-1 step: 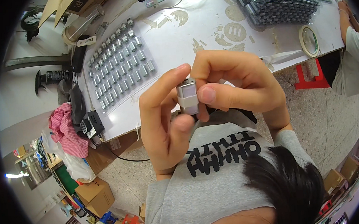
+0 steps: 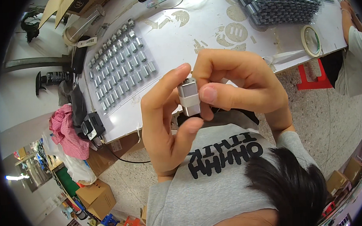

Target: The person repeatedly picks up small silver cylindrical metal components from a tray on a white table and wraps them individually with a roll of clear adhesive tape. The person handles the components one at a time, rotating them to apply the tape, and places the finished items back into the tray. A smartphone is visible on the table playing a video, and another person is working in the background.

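Between my two hands, in front of my chest, is a small silver motor [image 2: 189, 87], a flat-sided metal can with a white band around its middle. It stands nearly upright. My right hand [image 2: 245, 82] pinches it from the right, with the thumb against its side at the band. My left hand [image 2: 160, 118] curls around its left side. The left index fingertip is at the top end and the thumb just below the bottom end. Fingers behind the motor are partly hidden. Beyond the hands, a clear plastic tray [image 2: 148, 82] holds several rows of similar silver motors.
At the table's back right rises a stack of filled trays [image 2: 282, 7]. A tape roll [image 2: 311, 41] lies by the right edge, near another person's arm [image 2: 347, 16]. Left are a spray bottle [image 2: 54, 77], a black adapter [image 2: 93, 125] and a pink checked cloth [image 2: 68, 130].
My left thumb has shifted right, to beneath the motor's lower end. The motor has tilted slightly, and its faces now look bright silver instead of pale purple.
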Action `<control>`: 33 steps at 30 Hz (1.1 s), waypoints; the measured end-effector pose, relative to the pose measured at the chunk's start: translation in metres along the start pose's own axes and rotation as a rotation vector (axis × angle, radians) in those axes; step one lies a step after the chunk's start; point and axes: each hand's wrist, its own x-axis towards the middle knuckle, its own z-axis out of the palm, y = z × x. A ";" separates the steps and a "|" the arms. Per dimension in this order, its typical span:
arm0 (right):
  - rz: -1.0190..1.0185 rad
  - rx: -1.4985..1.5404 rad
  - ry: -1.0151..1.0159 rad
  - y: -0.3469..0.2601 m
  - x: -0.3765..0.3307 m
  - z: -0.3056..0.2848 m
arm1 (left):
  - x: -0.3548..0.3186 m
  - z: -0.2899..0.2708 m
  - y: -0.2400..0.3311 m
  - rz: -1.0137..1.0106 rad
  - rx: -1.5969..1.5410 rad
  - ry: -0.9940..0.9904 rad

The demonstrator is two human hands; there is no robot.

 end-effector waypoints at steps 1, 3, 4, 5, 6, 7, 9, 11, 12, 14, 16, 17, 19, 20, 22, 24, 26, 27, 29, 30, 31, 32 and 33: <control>-0.027 -0.062 0.003 0.000 -0.001 0.000 | 0.000 0.001 0.001 0.003 0.033 0.008; -0.081 -0.184 0.008 0.001 -0.002 -0.002 | 0.001 0.004 0.005 0.000 0.122 0.045; -0.091 -0.226 0.011 0.001 -0.003 -0.002 | 0.001 0.004 0.006 0.015 0.186 0.055; -0.100 -0.268 0.015 0.000 -0.004 -0.003 | 0.003 -0.001 0.003 0.063 0.285 0.043; -0.111 -0.306 0.012 -0.001 -0.005 -0.002 | 0.003 -0.005 0.004 0.111 0.391 0.037; -0.113 -0.279 0.008 -0.003 -0.006 0.000 | 0.004 -0.007 0.005 0.144 0.419 0.053; -0.115 -0.229 0.008 -0.005 -0.008 0.001 | 0.006 -0.009 0.005 0.211 0.468 0.078; -0.104 -0.188 0.013 -0.004 -0.010 0.002 | 0.004 -0.008 0.002 0.200 0.346 0.078; -0.096 -0.165 0.014 -0.003 -0.011 0.002 | 0.002 -0.007 0.001 0.190 0.286 0.079; -0.065 -0.144 0.005 -0.004 -0.012 0.002 | 0.001 -0.006 -0.002 0.171 0.196 0.073; -0.042 -0.146 -0.008 -0.007 -0.013 0.002 | 0.000 -0.005 -0.004 0.153 0.120 0.067; -0.034 -0.162 -0.015 -0.008 -0.013 0.002 | -0.001 -0.004 -0.005 0.146 0.086 0.064; -0.037 -0.177 -0.008 -0.007 -0.013 0.001 | -0.001 -0.002 -0.009 0.148 -0.006 0.058; -0.045 -0.175 0.002 -0.005 -0.012 0.001 | -0.001 -0.001 -0.010 0.155 -0.063 0.058; -0.002 -0.144 0.010 -0.005 -0.010 0.002 | -0.003 0.001 -0.015 0.159 -0.102 0.074; 0.100 -0.088 0.010 -0.012 -0.008 0.002 | -0.003 0.004 -0.020 0.161 -0.060 0.111; 0.083 -0.095 -0.034 -0.012 -0.008 0.001 | 0.002 0.008 -0.025 0.173 0.002 0.161; 0.075 -0.098 -0.056 -0.011 -0.009 -0.001 | 0.003 0.010 -0.027 0.168 0.006 0.165; 0.100 -0.049 -0.062 -0.010 -0.011 -0.001 | 0.003 0.013 -0.031 0.155 0.015 0.177; 0.113 -0.024 -0.061 -0.011 -0.012 -0.002 | 0.002 0.013 -0.031 0.157 -0.005 0.153; 0.044 -0.028 -0.034 -0.009 -0.011 -0.002 | 0.002 0.012 -0.028 0.164 0.041 0.128; -0.024 -0.031 -0.007 -0.003 -0.009 -0.002 | 0.003 0.010 -0.026 0.174 0.086 0.103; -0.093 -0.035 0.017 0.000 -0.007 -0.002 | 0.007 0.004 -0.019 0.189 0.198 0.076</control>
